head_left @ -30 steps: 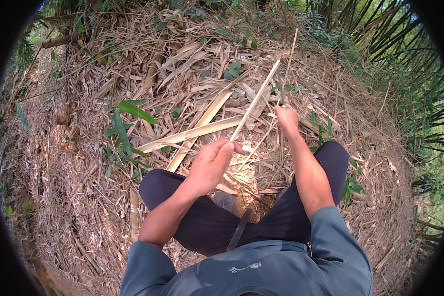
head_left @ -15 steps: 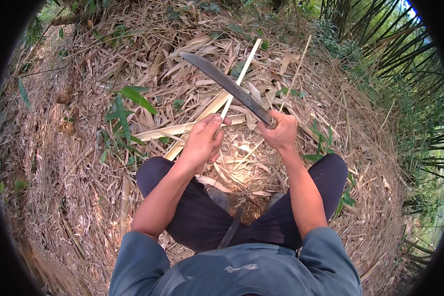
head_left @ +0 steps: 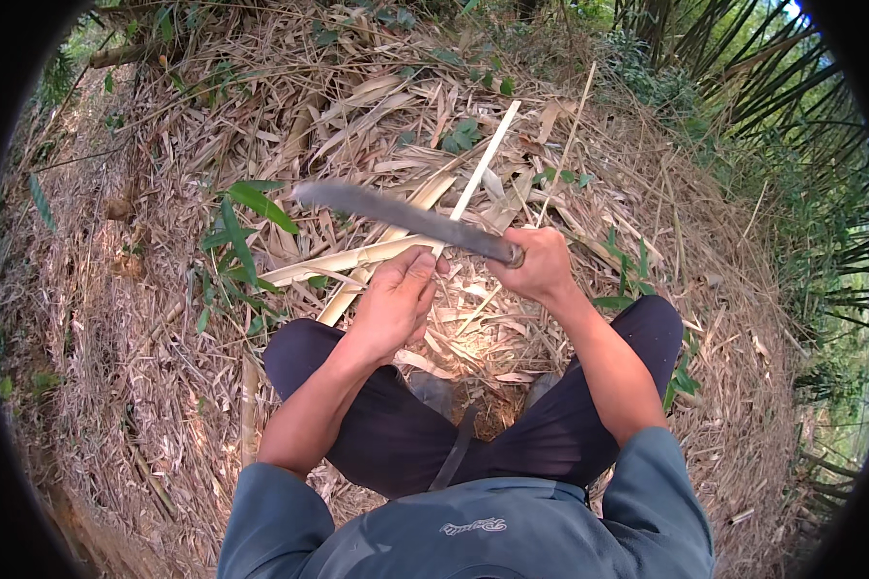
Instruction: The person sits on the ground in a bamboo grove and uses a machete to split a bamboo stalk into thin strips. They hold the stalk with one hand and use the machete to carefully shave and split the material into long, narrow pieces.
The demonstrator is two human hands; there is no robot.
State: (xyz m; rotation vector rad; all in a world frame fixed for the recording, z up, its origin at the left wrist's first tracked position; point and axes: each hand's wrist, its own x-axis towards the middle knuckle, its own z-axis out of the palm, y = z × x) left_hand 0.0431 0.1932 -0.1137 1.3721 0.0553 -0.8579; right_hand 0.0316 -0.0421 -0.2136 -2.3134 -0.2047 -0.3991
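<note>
Between the thumb and fingers of my left hand [head_left: 397, 297] is the near end of a long pale bamboo strip [head_left: 486, 159], which slants away up and to the right. My right hand [head_left: 541, 263] is wrapped round the handle of a machete [head_left: 396, 209]. Its dark, curved blade points to the left and crosses over the strip just beyond my left fingers, slightly blurred at the tip. Whether the edge touches the strip I cannot tell. Most of the handle is hidden in my fist.
Split bamboo pieces [head_left: 333, 261] lie crossed on dry leaf litter beyond my left knee. A leafy green sprig [head_left: 238, 232] grows at the left. A thin stick [head_left: 572, 135] lies to the right. Bamboo stems and shrubs [head_left: 743, 106] stand at the far right.
The machete has come down along the strip toward my left hand, its blade swinging to a flatter angle. My right hand has shifted slightly left and nearer; my left hand still grips the strip.
</note>
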